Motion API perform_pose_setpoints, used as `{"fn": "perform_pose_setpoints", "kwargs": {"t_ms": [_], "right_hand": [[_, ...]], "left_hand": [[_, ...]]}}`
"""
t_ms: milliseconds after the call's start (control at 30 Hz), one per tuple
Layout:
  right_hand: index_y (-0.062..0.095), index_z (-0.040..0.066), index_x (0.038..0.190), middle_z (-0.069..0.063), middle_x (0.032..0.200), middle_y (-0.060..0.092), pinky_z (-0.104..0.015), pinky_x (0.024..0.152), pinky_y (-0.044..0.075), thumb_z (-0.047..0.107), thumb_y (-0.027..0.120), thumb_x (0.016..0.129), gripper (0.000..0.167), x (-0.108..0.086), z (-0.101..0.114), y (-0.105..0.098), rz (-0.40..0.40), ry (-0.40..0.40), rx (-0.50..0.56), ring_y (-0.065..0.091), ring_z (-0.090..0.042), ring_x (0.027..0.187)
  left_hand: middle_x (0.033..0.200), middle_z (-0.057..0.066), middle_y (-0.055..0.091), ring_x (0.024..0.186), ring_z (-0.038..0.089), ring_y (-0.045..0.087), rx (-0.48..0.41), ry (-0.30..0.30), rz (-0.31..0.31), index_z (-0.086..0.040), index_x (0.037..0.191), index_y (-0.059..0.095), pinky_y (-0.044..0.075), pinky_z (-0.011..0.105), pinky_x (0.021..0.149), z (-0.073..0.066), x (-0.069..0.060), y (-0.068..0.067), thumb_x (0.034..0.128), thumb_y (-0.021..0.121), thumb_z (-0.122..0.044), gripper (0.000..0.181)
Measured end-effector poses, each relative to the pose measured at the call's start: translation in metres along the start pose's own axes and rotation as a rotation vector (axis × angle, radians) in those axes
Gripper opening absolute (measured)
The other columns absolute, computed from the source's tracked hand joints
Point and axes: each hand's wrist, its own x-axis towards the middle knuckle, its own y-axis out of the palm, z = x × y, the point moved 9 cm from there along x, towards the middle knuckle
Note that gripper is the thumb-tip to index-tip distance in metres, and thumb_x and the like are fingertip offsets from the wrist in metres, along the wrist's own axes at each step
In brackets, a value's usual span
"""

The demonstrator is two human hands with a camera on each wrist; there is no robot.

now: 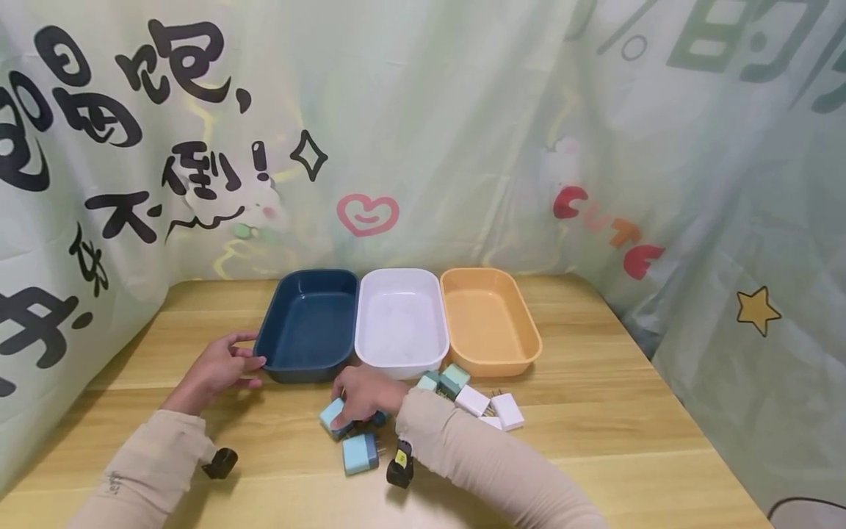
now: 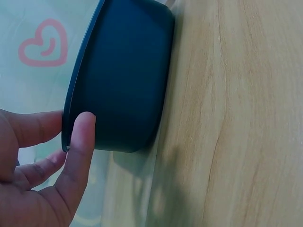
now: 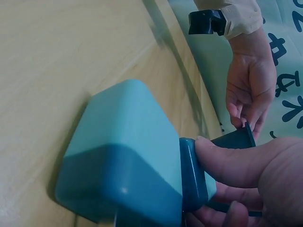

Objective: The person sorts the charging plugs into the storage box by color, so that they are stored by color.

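My left hand [image 1: 225,367] pinches the rim at the near left corner of a dark blue tray [image 1: 263,323]; thumb and fingers lie on either side of the rim in the left wrist view, on the tray [image 2: 123,75]. With thumb and fingers, my right hand [image 1: 366,393] holds a light-and-dark blue plug adapter [image 1: 330,417] low over the table. Nearer the front lies another blue adapter [image 1: 360,453], its prongs pointing right. In the right wrist view this adapter [image 3: 128,137] looms large before the pinched one [image 3: 191,175].
A white tray [image 1: 402,323] and an orange tray [image 1: 492,323] stand right of the dark blue one. Green adapters [image 1: 454,378] and white adapters [image 1: 507,411] lie in front of them, partly behind my right sleeve. A printed curtain [image 1: 429,132] hangs behind the wooden table [image 1: 595,441].
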Motion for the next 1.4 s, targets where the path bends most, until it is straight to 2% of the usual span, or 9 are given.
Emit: {"fn": "perform_pose_setpoints", "kwargs": {"t_ms": [167,333,433,667,767,900,1133,1400], "right_hand": [[0.065,0.019,0.085,0.009,0.072,0.056,-0.019,0.053,0.043,0.033,0.087,0.072,0.029,0.000,0.005,-0.003,-0.025,-0.025,-0.062,0.051,-0.008,0.061],[0.066,0.019,0.091,0.010,0.078,0.056,-0.019,0.056,0.044,0.033,0.087,0.072,0.031,0.001,0.005,-0.004,-0.023,-0.017,-0.032,0.051,-0.008,0.065],[0.070,0.017,0.096,0.010,0.079,0.058,-0.018,0.059,0.044,0.029,0.086,0.074,0.030,0.002,0.004,-0.004,-0.026,-0.019,0.040,0.051,-0.007,0.067],[0.072,0.006,0.104,0.000,0.069,0.063,-0.022,0.051,0.047,0.017,0.080,0.081,0.027,0.000,0.001,-0.001,0.027,0.020,0.385,0.051,-0.012,0.049],[0.072,0.004,0.101,0.001,0.073,0.064,-0.023,0.050,0.050,0.015,0.079,0.082,0.023,0.001,0.002,-0.001,0.037,0.015,0.478,0.054,-0.011,0.052],[0.072,0.002,0.096,0.000,0.075,0.065,-0.025,0.051,0.053,0.011,0.076,0.084,0.015,0.003,0.003,-0.001,0.055,-0.002,0.563,0.058,-0.011,0.058],[0.068,0.001,0.096,-0.006,0.077,0.067,-0.028,0.055,0.055,0.006,0.071,0.086,0.012,0.007,0.006,-0.004,0.121,-0.023,0.721,0.059,-0.014,0.062],[0.064,-0.003,0.099,-0.012,0.085,0.064,-0.036,0.067,0.059,0.001,0.069,0.087,0.014,0.008,0.013,-0.012,0.161,-0.011,0.818,0.063,-0.019,0.072]], "left_hand": [[0.104,0.017,0.037,0.088,0.022,0.058,-0.003,-0.002,-0.003,0.008,0.148,0.021,0.059,0.036,0.072,0.001,0.000,-0.001,0.0940,0.058,0.005,0.066],[0.105,0.017,0.038,0.088,0.023,0.058,-0.003,-0.003,0.001,0.008,0.149,0.021,0.059,0.037,0.071,0.001,0.001,0.000,0.0937,0.058,0.004,0.067],[0.105,0.017,0.039,0.087,0.023,0.059,0.000,-0.002,-0.003,0.008,0.148,0.021,0.059,0.037,0.071,0.001,0.000,0.000,0.0936,0.059,0.004,0.066],[0.108,0.019,0.038,0.090,0.026,0.059,-0.009,0.013,-0.001,0.008,0.148,0.021,0.059,0.036,0.071,0.000,0.001,0.001,0.0932,0.059,0.005,0.066],[0.109,0.020,0.038,0.091,0.027,0.058,-0.009,0.019,0.000,0.009,0.148,0.021,0.059,0.036,0.071,0.000,0.000,0.001,0.0932,0.059,0.004,0.066],[0.111,0.021,0.038,0.093,0.028,0.058,-0.007,0.022,-0.001,0.009,0.148,0.021,0.059,0.036,0.071,0.000,0.000,0.001,0.0935,0.058,0.004,0.066],[0.116,0.023,0.037,0.093,0.028,0.058,-0.013,0.019,0.003,0.008,0.148,0.021,0.059,0.035,0.071,0.001,0.000,-0.001,0.0936,0.058,0.003,0.066],[0.121,0.026,0.035,0.091,0.024,0.059,-0.030,0.015,0.007,0.007,0.148,0.021,0.059,0.036,0.073,0.003,0.001,-0.001,0.0931,0.060,0.003,0.067]]}}
